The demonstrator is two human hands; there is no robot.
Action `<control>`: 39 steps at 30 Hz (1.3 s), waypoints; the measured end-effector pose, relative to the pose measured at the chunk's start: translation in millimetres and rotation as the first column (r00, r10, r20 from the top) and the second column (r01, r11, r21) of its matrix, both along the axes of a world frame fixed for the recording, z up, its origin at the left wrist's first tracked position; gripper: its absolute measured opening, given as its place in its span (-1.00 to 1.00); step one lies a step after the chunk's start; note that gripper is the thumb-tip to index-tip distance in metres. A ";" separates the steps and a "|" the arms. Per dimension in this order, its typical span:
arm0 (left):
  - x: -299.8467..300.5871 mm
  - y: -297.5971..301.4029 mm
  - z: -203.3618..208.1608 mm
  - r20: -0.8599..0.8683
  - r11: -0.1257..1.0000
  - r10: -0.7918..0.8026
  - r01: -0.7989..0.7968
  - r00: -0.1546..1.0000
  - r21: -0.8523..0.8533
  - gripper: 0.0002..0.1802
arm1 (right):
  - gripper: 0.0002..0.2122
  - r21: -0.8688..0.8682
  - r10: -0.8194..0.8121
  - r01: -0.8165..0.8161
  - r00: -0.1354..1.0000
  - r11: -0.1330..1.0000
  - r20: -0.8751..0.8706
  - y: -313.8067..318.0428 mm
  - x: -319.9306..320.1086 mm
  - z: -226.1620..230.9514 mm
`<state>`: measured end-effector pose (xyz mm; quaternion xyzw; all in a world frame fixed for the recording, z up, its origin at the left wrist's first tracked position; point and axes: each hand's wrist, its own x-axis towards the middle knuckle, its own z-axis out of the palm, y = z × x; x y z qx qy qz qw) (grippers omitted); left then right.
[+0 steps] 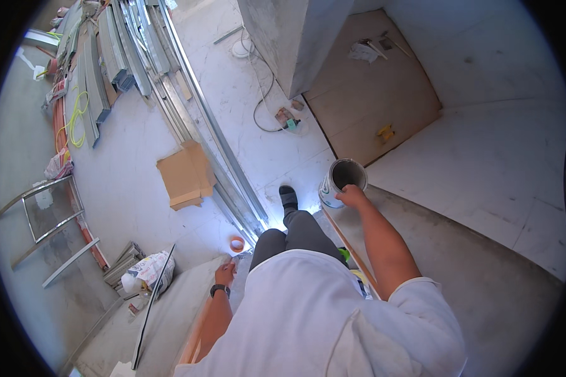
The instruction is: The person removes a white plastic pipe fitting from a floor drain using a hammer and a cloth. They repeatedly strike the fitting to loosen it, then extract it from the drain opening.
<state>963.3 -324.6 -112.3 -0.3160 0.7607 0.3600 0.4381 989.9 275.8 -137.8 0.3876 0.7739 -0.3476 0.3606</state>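
At the right of my legs, my right hand (352, 196) grips the near rim of a round bucket (329, 192) with a pale, marked outside. The bucket's mouth faces up, and its inside is grey and dark; I cannot tell how full it is. My left hand (224, 274), with a dark band at its wrist, hangs low beside my left thigh. Its fingers are curled in, and whatever they may hold is hidden. Just beyond it lies an orange ring-shaped roll (236, 244), apart from the hand.
Long metal profiles (198, 113) run along the floor at the left, next to a flattened cardboard box (186, 176). A concrete pillar (289, 44) stands ahead. A cable (256, 116) crosses the floor near it. A white sack (149, 271) and a thin dark bar (154, 301) lie lower left.
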 end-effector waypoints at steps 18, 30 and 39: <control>-135.4 71.4 44.0 -0.013 0.995 0.099 -0.099 0.995 0.026 -0.57 | -0.44 0.150 -0.031 0.039 0.998 0.988 -0.055 44.9 -3.3 11.7; -274.9 122.7 -36.5 -0.016 -0.096 -0.995 0.986 -0.099 -0.137 -0.65 | -0.54 0.240 -0.238 0.179 0.940 0.954 0.245 127.0 -25.7 57.3; -476.9 365.3 25.6 -0.093 0.908 -0.340 0.352 0.936 0.228 -0.46 | -0.54 0.185 -0.327 0.288 0.916 0.940 0.231 203.8 -24.1 68.0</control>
